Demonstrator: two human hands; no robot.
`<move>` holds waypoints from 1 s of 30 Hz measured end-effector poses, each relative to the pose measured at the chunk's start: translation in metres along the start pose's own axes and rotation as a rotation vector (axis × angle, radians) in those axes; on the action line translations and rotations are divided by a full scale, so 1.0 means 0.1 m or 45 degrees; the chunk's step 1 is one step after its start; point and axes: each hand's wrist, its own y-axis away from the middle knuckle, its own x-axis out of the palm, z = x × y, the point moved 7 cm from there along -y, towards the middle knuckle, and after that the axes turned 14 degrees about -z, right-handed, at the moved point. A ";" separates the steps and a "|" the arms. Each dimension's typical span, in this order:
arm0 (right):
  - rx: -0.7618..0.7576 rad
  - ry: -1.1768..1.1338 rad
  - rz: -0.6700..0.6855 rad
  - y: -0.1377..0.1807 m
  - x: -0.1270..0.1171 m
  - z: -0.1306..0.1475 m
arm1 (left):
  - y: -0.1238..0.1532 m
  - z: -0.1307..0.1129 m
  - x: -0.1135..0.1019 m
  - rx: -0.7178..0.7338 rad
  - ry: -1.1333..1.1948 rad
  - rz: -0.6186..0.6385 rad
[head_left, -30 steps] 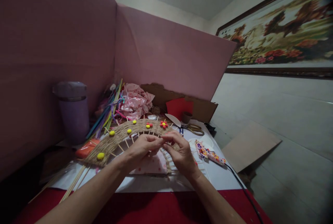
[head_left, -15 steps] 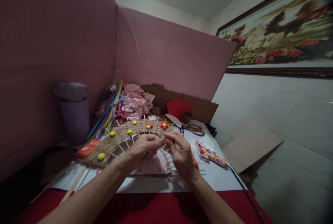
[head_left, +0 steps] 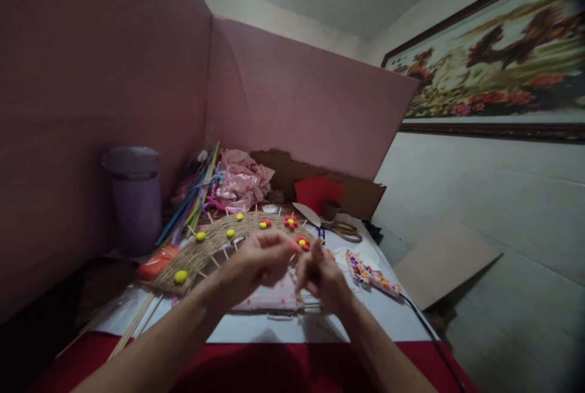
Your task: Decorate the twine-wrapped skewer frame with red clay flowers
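On a white sheet [head_left: 256, 327] over a red table, backed by pink boards, lies a woven jute arch [head_left: 214, 240] on radiating bamboo skewers, with four yellow clay dots and three red-and-yellow clay flowers on it. Both hands work just above its right end: the left hand [head_left: 258, 259] has its fingertips pinched together beside the nearest flower [head_left: 301, 242]. The right hand [head_left: 325, 277] curls inward, too blurred to tell whether it grips anything.

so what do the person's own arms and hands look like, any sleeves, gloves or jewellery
Both are bare. The left forearm and right forearm show no sleeve as far as the bottom edge. The left hand and right hand wear no gloves, and no watch or bracelet shows at either wrist. Rings: too dim and blurred to tell.
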 end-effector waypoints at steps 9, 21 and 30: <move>-0.145 -0.740 -0.014 -0.01 -0.41 0.52 | -0.20 -0.06 -0.60 0.123 0.098 -0.742; -0.386 0.435 -0.349 -0.01 -0.11 0.23 | -0.17 0.42 -0.21 -0.233 -0.128 -0.226; -0.598 0.667 -0.263 0.03 -0.02 0.33 | -0.17 0.46 -0.22 -0.175 -0.181 -0.167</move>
